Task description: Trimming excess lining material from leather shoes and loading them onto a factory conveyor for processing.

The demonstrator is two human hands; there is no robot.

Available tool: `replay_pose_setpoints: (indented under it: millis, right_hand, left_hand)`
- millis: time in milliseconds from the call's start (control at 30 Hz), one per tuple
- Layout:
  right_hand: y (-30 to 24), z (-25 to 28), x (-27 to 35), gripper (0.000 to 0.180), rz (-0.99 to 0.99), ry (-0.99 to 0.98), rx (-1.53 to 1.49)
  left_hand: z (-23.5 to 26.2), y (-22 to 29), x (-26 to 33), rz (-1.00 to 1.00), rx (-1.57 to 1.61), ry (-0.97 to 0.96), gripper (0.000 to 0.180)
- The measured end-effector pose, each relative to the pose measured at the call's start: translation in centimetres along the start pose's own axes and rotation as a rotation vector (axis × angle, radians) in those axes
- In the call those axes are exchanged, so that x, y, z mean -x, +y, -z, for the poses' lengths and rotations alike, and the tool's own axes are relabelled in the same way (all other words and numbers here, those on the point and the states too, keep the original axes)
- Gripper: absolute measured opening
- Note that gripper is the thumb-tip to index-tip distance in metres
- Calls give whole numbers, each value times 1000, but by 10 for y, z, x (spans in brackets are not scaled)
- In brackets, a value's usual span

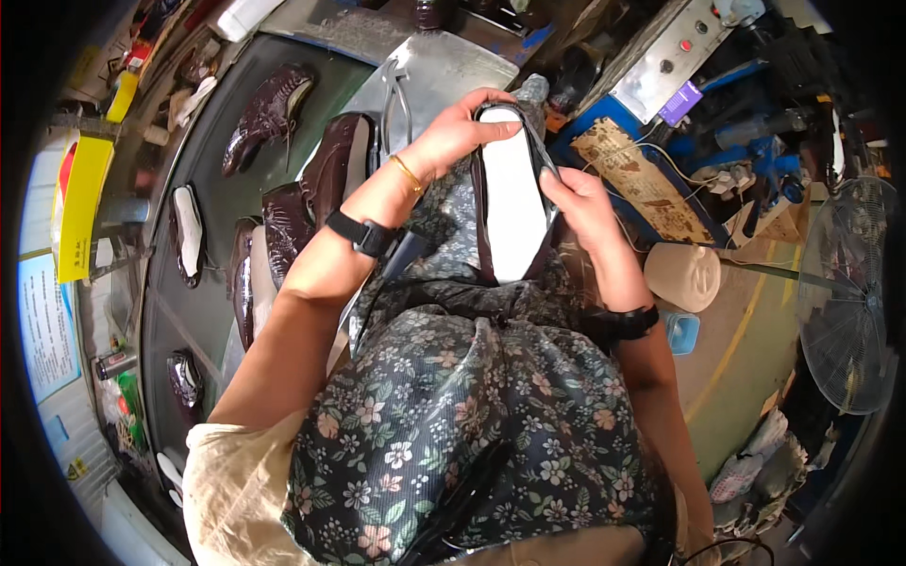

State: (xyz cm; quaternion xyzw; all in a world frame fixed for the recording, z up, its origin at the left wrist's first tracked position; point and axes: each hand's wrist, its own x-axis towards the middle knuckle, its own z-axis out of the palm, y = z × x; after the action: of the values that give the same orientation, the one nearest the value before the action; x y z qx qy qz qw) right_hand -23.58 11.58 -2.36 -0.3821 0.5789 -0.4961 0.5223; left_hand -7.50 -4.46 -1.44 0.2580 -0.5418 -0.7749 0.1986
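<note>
A dark brown shoe upper (483, 222) lies over my lap with its white insole board (511, 203) facing up. My left hand (462, 137) is closed round its far end, with the thumb resting on the white board. At the upper's right edge, my right hand (580, 203) pinches the dark edge material between thumb and fingers. Left of my lap, several glossy dark brown shoes stand close together, among them a tall one (338, 156). Beyond my left hand, a pair of metal pincers (397, 104) lies on a bare metal plate (458, 71).
A dark belt surface (175, 316) at the left carries a brown shoe (269, 118) and another with a pale sole (187, 234). A machine panel with buttons (675, 52) stands at the far right. Nearer are a beige plastic container (682, 276) and a large fan (849, 297).
</note>
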Motion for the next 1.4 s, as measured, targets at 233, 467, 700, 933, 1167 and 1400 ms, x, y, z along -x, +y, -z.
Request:
replay_pose_setpoints:
  millis: [233, 467, 700, 933, 1167, 1400]
  right_hand:
    - [40, -52, -5, 74, -493, 167, -185]
    - [2, -56, -29, 36, 22, 192, 1554]
    - [73, -28, 10, 48, 239, 118, 502]
    - [53, -51, -24, 53, 47, 151, 233]
    - [44, -80, -19, 64, 231, 160, 441]
    - [63, -67, 0, 60, 412, 225, 382]
  left_hand:
    - [3, -33, 21, 97, 74, 111, 47]
    - [-2, -40, -8, 58, -324, 163, 47]
    - [7, -18, -6, 169, -392, -136, 59]
    - [-8, -70, 22, 148, -745, 661, 53]
    - [2, -40, 61, -2, -1352, 396, 38]
    - [-12, -93, 80, -346, -780, 495, 57]
